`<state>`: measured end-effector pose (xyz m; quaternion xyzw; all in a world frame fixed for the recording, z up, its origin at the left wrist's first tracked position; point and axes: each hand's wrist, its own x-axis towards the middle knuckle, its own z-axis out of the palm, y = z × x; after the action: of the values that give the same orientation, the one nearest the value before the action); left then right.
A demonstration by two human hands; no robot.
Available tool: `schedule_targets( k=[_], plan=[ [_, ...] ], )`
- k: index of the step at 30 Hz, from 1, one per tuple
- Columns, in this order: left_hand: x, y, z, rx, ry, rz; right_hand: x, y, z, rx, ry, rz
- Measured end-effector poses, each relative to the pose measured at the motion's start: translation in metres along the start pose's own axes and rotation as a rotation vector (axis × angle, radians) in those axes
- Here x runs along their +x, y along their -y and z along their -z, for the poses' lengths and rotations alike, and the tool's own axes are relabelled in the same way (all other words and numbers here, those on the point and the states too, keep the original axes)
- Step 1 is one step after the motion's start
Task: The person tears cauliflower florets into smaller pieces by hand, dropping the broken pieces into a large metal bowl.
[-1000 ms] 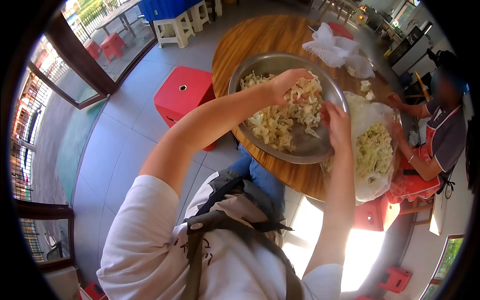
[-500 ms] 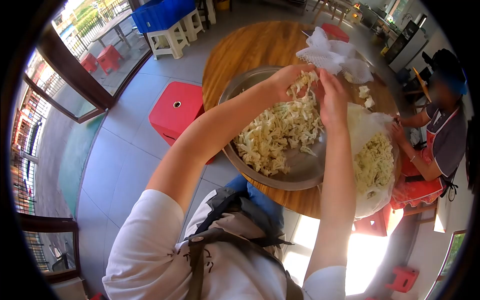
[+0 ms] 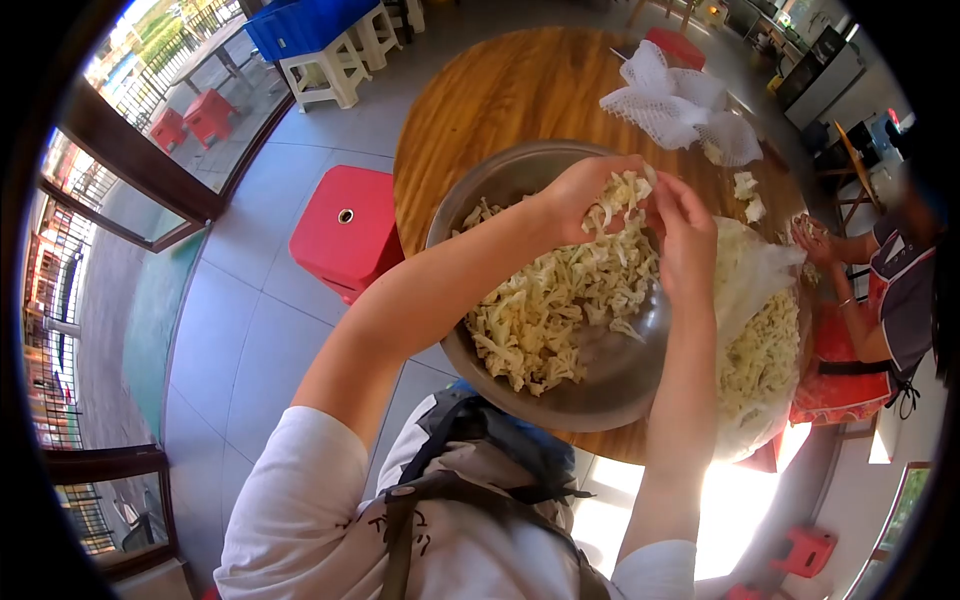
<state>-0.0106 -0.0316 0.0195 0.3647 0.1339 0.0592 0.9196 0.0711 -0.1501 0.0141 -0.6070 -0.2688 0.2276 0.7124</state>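
Over the far side of a wide steel bowl [image 3: 620,378], my left hand [image 3: 578,196] cups a cauliflower chunk [image 3: 618,196]. The fingers of my right hand [image 3: 686,228] are bent and pinched at the chunk's right edge, close to my left fingertips. What exactly lies between those right fingertips is partly hidden. Below both hands, a heap of small torn cauliflower florets [image 3: 545,315] covers the left and middle of the bowl; bare metal shows at its lower right.
The bowl sits on a round wooden table [image 3: 480,95]. Right of it stands a clear plastic bag [image 3: 735,262] of florets. White foam netting [image 3: 665,105] and loose cauliflower bits [image 3: 748,195] lie beyond. A co-worker's hands [image 3: 812,240] are at the right; a red stool [image 3: 345,225] is left.
My right fingers have bent in from a straighter pose against the chunk. The co-worker's hands have moved off the bag's edge and come together. The whole view has shifted slightly.
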Motion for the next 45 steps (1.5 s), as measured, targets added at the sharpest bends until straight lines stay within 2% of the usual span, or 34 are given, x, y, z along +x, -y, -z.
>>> schedule_targets(
  k=[7, 16, 19, 22, 25, 31, 34, 40, 45],
  plan=[
    [-0.006, 0.001, -0.005, -0.129, 0.012, 0.087, 0.002, -0.006, -0.003, 0.259, -0.113, -0.143],
    [-0.003, 0.006, 0.004, -0.168, 0.047, 0.012, 0.004, -0.011, 0.001, 0.168, -0.273, -0.083],
    [-0.004, 0.003, 0.005, -0.201, 0.042, -0.003, 0.000, -0.005, -0.006, -0.057, -0.229, -0.102],
    [-0.003, 0.004, 0.006, -0.176, 0.092, -0.005, -0.003, 0.000, -0.008, 0.130, -0.130, -0.118],
    [-0.003, 0.006, 0.005, -0.149, 0.042, -0.014, -0.007, 0.000, -0.013, 0.195, -0.003, -0.039],
    [-0.009, 0.001, -0.003, -0.135, 0.070, -0.009, 0.000, -0.009, -0.002, 0.323, -0.095, -0.034],
    [-0.003, 0.003, 0.005, -0.171, 0.174, 0.007, -0.001, -0.007, -0.002, 0.384, -0.113, -0.068],
    [0.002, 0.004, 0.013, -0.259, 0.074, -0.016, 0.003, -0.009, 0.004, 0.598, -0.176, -0.087],
    [-0.001, 0.001, 0.009, -0.249, -0.103, -0.032, 0.001, -0.009, 0.003, 0.545, -0.169, -0.087]
  ],
)
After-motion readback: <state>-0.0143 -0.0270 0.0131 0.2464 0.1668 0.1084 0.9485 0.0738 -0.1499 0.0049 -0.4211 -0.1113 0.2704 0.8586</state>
